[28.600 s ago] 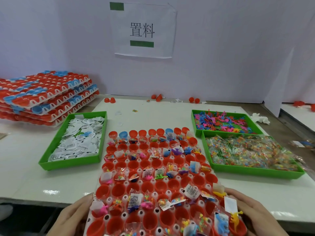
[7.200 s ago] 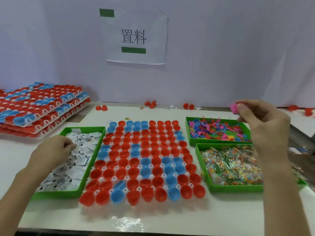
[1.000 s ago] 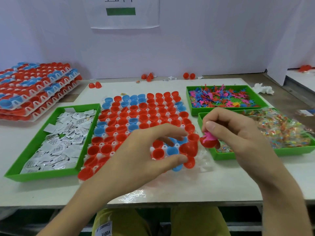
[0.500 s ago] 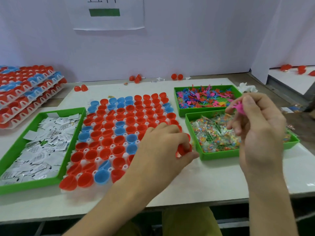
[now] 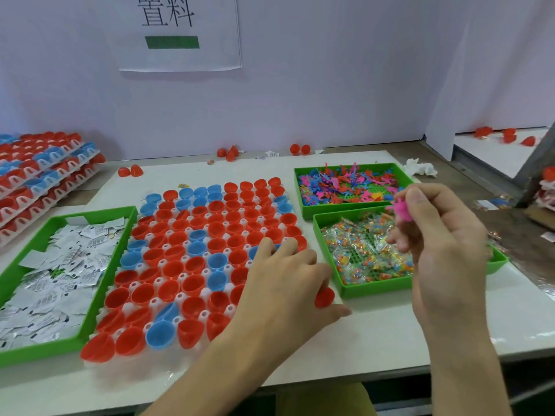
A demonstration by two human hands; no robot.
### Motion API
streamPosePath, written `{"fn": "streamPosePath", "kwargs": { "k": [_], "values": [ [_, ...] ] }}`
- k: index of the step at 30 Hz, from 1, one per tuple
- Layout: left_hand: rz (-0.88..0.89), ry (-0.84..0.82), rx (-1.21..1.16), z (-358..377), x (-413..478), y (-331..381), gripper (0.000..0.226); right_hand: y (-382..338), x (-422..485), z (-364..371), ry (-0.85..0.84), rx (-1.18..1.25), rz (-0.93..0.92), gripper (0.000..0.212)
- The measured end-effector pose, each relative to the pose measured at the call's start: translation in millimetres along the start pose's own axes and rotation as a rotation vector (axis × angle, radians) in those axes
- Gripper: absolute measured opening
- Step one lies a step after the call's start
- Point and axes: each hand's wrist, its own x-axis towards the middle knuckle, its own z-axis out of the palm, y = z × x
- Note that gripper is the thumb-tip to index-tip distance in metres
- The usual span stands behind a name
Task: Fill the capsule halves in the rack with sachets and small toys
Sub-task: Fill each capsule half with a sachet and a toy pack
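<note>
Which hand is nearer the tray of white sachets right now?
Left. The left hand rests on the right part of the rack adjoining the sachet tray; the right hand is farther right, raised over the packet tray, pinching a pink toy.
</note>
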Motion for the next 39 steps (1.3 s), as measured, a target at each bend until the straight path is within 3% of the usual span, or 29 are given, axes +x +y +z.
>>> {"fn": "streamPosePath", "kwargs": {
  "k": [4, 7, 10, 12, 14, 16, 19, 23, 27, 32, 34, 37, 39],
  "values": [
    [-0.045, 0.020, -0.068, -13.9, -4.7, -8.4, 0.052, 3.6, 0.5, 0.7, -0.049, 0.030, 0.051, 0.019],
    [-0.146, 0.103, -0.164, -36.1, -8.2, -47.7, 0.031, 4.9, -0.4, 3.2, -0.106, 0.075, 0.076, 0.013],
    [-0.406, 0.154, -0.140, -55.0, -23.1, -127.4, 0.005, 5.5, -1.1, 4.7, -0.141, 0.044, 0.054, 0.014],
    [-0.665, 0.015, -0.044, -58.1, -48.9, -193.9, 0.005, 4.6, -1.7, 5.8, -0.141, 0.032, 0.044, 0.015],
    [-0.898, -0.146, 0.001, -53.1, -84.1, -251.3, 0.018, 4.4, -2.0, 6.5, -0.137, 0.023, 0.036, 0.015],
    [-1.010, -0.203, -0.001, -43.6, -116.1, -285.5, 0.031, 4.4, -2.1, 7.5, -0.145, -0.007, 0.024, 0.014],
    [-0.993, -0.136, -0.002, -28.1, -141.6, -299.8, 0.019, 4.3, -2.2, 6.1, -0.258, -0.175, 0.018, 0.020],
    [-0.995, 0.076, -0.075, -11.3, -151.4, -300.2, 0.023, 5.9, -6.5, 7.3, -0.629, -0.576, 0.065, 0.023],
    [-0.956, 0.159, -0.054, -8.1, -150.6, -300.0, 0.026, 9.6, -10.8, 11.9, -0.837, -0.662, 0.177, 0.022],
    [-0.978, 0.225, -0.134, 1.0, -162.6, -314.9, 0.013, 9.9, -11.2, 13.8, -0.844, -0.636, 0.176, 0.025],
    [-0.961, 0.293, -0.182, 5.8, -168.8, -324.5, 0.005, 9.8, -10.3, 13.8, -0.746, -0.634, 0.087, 0.022],
    [-0.918, 0.359, -0.124, 7.0, -179.5, -339.4, 0.024, 8.3, -6.6, 11.8, -0.554, -0.591, -0.026, 0.022],
    [-0.934, 0.443, -0.178, 0.9, -175.4, -333.0, 0.021, 8.0, -4.4, 10.2, -0.494, -0.554, -0.040, 0.023]
  ]
}}
